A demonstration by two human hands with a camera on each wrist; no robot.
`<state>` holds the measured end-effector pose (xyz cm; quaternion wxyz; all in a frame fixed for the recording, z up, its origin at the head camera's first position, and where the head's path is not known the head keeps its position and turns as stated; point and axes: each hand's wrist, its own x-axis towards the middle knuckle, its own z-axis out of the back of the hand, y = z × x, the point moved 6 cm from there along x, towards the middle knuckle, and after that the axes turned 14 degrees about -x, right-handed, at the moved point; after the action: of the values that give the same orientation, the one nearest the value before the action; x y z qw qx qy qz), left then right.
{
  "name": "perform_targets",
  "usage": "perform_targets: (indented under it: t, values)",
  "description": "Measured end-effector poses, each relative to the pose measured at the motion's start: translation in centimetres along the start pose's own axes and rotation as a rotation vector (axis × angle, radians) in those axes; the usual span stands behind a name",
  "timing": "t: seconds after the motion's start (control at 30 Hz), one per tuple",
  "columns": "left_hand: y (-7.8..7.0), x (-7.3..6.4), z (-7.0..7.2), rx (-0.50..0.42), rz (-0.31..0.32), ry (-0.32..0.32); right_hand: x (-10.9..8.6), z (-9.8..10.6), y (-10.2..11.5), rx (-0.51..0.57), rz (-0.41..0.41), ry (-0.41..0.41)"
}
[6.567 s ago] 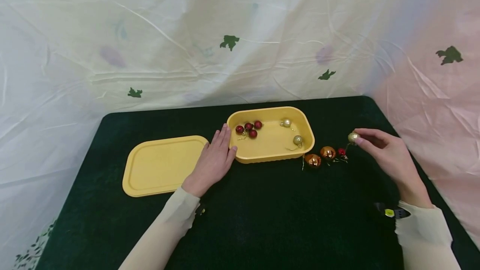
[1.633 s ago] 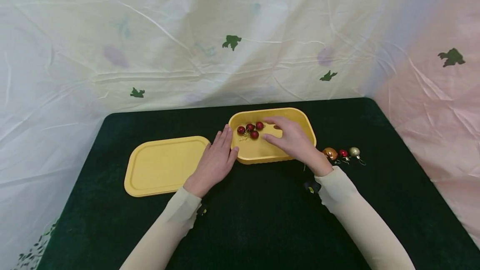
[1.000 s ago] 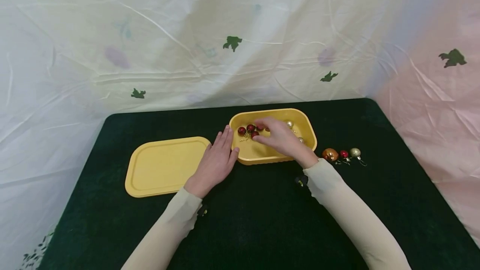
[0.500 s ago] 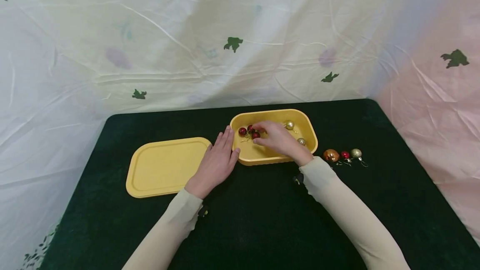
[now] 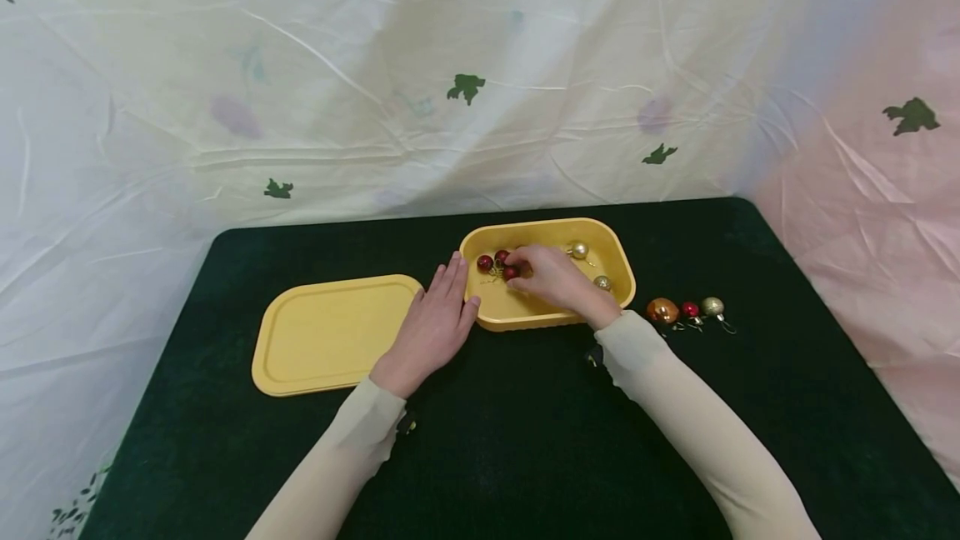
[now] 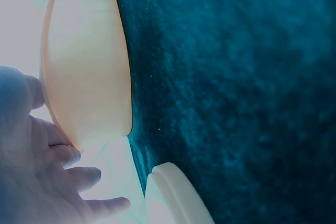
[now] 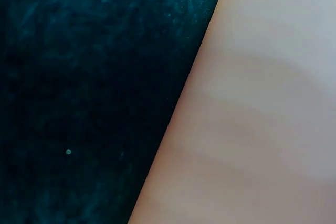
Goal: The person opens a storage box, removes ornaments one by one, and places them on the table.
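A yellow box [image 5: 551, 322] stands at the back of the table, with several dark red baubles [image 5: 484, 262] at its left end. Two gold baubles, one pale [image 5: 580, 250] and one glittery [image 5: 602, 282], lie at its right end. My left hand [image 5: 432, 330] rests against the box's left side, fingers extended; in the left wrist view its fingertips touch the rim. My right hand [image 5: 553, 275] reaches inside the box and pinches a dark red bauble between thumb and fingers. Its fingers partly cover the baubles there. Only blurred skin [image 7: 262, 103] shows in the right wrist view.
A flat yellow lid [image 5: 330, 336] lies left of the box, partly behind my left hand. Right of the box sit a copper bauble [image 5: 663, 311], a small red bauble [image 5: 690, 309] and a gold bauble [image 5: 712, 307]. A fabric backdrop [image 5: 360, 107] rises behind the table.
My right hand has put down the gold bauble it held beside the small red one. It has moved left into the box, and its fingers have closed near the red baubles. My left hand stays.
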<state>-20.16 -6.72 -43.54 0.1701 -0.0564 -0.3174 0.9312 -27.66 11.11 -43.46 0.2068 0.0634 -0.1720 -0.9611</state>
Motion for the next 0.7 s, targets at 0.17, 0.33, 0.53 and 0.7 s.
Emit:
perform_targets:
  t: [0.17,0.33,0.53,0.7]
  values:
    - [0.0,0.0,0.0,-0.005,0.003,0.004,0.1,-0.1,0.1,-0.012,-0.004,0.009]
    - [0.0,0.0,0.0,-0.005,0.005,0.003,0.2,-0.1,0.1,-0.021,-0.001,0.013]
    - [-0.1,0.0,0.0,-0.012,0.008,0.001,-0.3,0.1,0.1,-0.003,-0.002,0.0]
    - [0.0,0.0,-0.1,-0.01,0.007,-0.004,-1.1,0.8,-0.1,0.042,-0.019,-0.03]
